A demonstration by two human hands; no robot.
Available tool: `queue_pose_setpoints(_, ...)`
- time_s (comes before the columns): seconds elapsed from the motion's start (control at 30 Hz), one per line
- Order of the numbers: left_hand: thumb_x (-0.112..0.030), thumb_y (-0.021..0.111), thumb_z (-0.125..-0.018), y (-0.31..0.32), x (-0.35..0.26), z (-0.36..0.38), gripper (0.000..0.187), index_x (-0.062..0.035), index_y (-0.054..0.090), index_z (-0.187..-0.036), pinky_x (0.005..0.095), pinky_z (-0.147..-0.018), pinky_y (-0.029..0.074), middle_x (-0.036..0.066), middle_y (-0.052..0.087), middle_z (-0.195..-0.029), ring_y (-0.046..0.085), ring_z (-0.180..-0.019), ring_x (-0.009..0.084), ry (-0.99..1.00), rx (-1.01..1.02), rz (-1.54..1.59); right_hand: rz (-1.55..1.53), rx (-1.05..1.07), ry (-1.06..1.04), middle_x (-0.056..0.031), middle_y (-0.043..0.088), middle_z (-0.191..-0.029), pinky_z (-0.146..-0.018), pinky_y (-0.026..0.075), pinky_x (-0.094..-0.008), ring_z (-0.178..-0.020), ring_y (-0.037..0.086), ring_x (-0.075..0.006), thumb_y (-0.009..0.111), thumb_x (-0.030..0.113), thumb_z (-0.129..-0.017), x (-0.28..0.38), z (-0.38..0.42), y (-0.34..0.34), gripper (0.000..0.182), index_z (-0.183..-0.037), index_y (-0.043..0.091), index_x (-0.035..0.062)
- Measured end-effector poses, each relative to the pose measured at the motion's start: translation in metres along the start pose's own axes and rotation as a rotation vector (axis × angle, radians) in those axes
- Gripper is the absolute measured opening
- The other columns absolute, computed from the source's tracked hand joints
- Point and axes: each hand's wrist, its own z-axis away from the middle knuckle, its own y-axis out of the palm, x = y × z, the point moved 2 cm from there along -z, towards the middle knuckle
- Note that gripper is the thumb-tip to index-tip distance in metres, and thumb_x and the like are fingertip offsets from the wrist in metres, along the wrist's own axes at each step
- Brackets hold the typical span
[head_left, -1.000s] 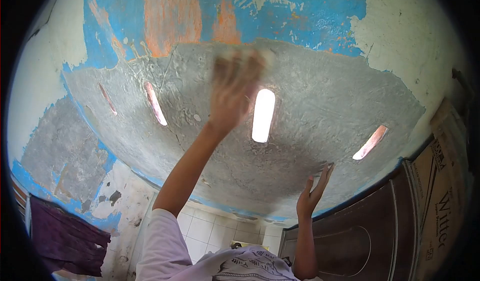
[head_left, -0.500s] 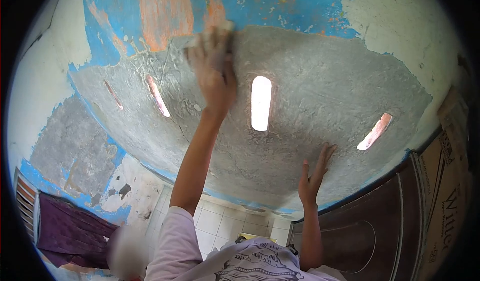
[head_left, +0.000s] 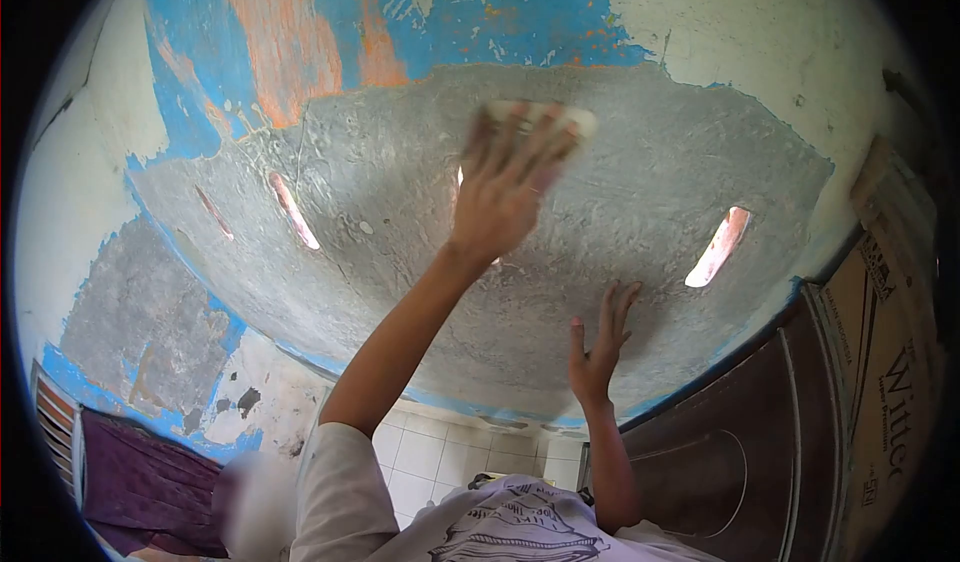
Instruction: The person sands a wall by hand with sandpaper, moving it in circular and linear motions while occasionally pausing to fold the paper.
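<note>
My left hand (head_left: pixel 500 197) is pressed against a wall, its fingers laid over a pale, flat, block-like pad (head_left: pixel 582 122). Motion smears the pad, and its exact kind cannot be made out. Beneath it, the wall has a rough grey patch (head_left: pixel 390 162), bordered above by peeling blue and orange paint (head_left: pixel 470 12). The hand and wrist partly cover a narrow, bright slot in this patch. Lower down and to the right, my right hand (head_left: pixel 602 347) has its fingers spread and fingertips against the grey surface, holding nothing.
More bright slots pierce the wall, one at right (head_left: pixel 718 248) and another at left (head_left: pixel 294 210). A dark brown door (head_left: pixel 700 452) and a printed cardboard sheet (head_left: pixel 880 382) stand at right. A purple curtain (head_left: pixel 145 482) hangs lower left. White tiles (head_left: pixel 430 452) show below.
My left hand has swept the pad rightward across the grey patch, from near the blue paint edge to over the middle slot. My right hand stays near its place; the view has shifted slightly.
</note>
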Motion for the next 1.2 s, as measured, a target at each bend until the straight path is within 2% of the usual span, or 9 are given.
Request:
queue_pose_setpoints(0.13,0.000,0.058,-0.086,-0.015,0.023,-0.001,0.071,-0.0196,0.049,-0.153,0.0586,-0.124,0.020,0.004,0.037,-0.165,0.032,-0.152,0.0310,-0.052,-0.026,-0.052,-0.010,0.044,0.018,-0.0169,0.005,-0.173,-0.110,0.002,-0.0823,-0.158,0.007,-0.0419,0.049,0.038,-0.106,-0.001,0.001,-0.012,0.068,-0.165,0.023,0.0165)
queue_pose_setpoints(0.23,-0.011,0.042,-0.103,-0.017,0.047,0.016,0.053,-0.0179,0.046,-0.155,0.0574,-0.126,0.008,0.008,0.034,-0.167,0.026,-0.154,0.0356,-0.390,-0.345,-0.038,-0.008,0.070,0.036,-0.0148,0.007,-0.173,-0.110,0.004,-0.0825,-0.158,0.010,-0.0414,0.049,0.037,-0.106,-0.009,0.007,-0.022,0.065,-0.164,0.026,0.0158)
queue_pose_setpoints(0.37,-0.006,0.052,-0.100,0.020,-0.013,0.018,0.061,-0.0274,0.042,-0.157,0.0591,-0.127,0.002,-0.002,0.023,-0.170,0.013,-0.158,0.0295,-0.044,0.023,-0.095,-0.055,0.020,0.057,-0.0142,0.010,-0.173,-0.110,0.005,-0.0827,-0.157,0.012,-0.0409,0.050,0.035,-0.106,-0.005,0.007,-0.021,0.063,-0.162,0.029,0.0143)
queue_pose_setpoints(0.5,-0.009,0.048,-0.103,-0.008,0.011,0.000,0.051,-0.0229,0.050,-0.152,0.0600,-0.126,0.010,0.008,0.030,-0.168,0.022,-0.156,0.0314,-0.093,0.146,-0.253,-0.077,0.022,0.040,-0.0153,0.012,-0.172,-0.111,0.005,-0.0813,-0.157,0.014,-0.0416,0.051,0.033,-0.106,-0.004,0.009,-0.031,0.063,-0.162,0.030,0.0129)
queue_pose_setpoints(0.63,-0.003,0.053,-0.097,-0.019,0.036,-0.013,0.060,-0.0213,0.048,-0.153,0.0630,-0.125,0.007,0.014,0.038,-0.161,0.031,-0.150,0.0394,-0.232,-0.247,-0.261,-0.096,-0.013,0.064,-0.0174,0.015,-0.171,-0.114,0.006,-0.0779,-0.156,0.015,-0.0426,0.051,0.031,-0.106,-0.014,0.016,-0.029,0.061,-0.161,0.032,0.0118)
queue_pose_setpoints(0.77,-0.004,0.054,-0.095,0.003,-0.011,-0.004,0.072,-0.0300,0.036,-0.160,0.0665,-0.125,0.009,0.008,0.025,-0.170,0.023,-0.154,0.0367,0.088,0.191,0.145,-0.131,-0.032,-0.053,-0.0207,0.016,-0.170,-0.117,0.008,-0.0742,-0.156,0.016,-0.0424,0.051,0.028,-0.106,0.028,0.009,-0.025,0.059,-0.159,0.035,0.0103)
queue_pose_setpoints(0.97,-0.005,0.059,-0.094,-0.032,0.052,-0.015,0.073,-0.0263,0.036,-0.160,0.0629,-0.126,0.014,0.008,0.025,-0.170,0.023,-0.154,0.0382,-0.359,-0.178,-0.174,-0.243,-0.027,-0.099,-0.0224,0.012,-0.170,-0.124,0.013,-0.0587,-0.157,0.013,-0.0407,0.053,0.025,-0.105,0.030,0.004,-0.021,0.064,-0.161,0.029,0.0073)
queue_pose_setpoints(1.07,-0.001,0.057,-0.094,-0.001,0.024,0.013,0.074,-0.0251,0.034,-0.160,0.0638,-0.126,0.010,0.008,0.021,-0.171,0.019,-0.155,0.0399,0.108,0.088,-0.116,-0.218,-0.048,-0.060,-0.0209,0.004,-0.171,-0.126,0.014,-0.0551,-0.158,0.007,-0.0401,0.054,0.025,-0.105,0.025,0.000,-0.015,0.070,-0.164,0.020,0.0085)
queue_pose_setpoints(1.2,0.001,0.055,-0.093,-0.033,0.058,0.005,0.071,-0.0207,0.038,-0.158,0.0636,-0.125,0.013,0.019,0.020,-0.170,0.022,-0.151,0.0462,-0.040,0.181,-0.327,-0.184,-0.003,-0.068,-0.0196,-0.008,-0.171,-0.126,0.012,-0.0558,-0.158,-0.002,-0.0408,0.056,0.027,-0.104,0.021,-0.004,-0.007,0.080,-0.166,0.008,0.0100)
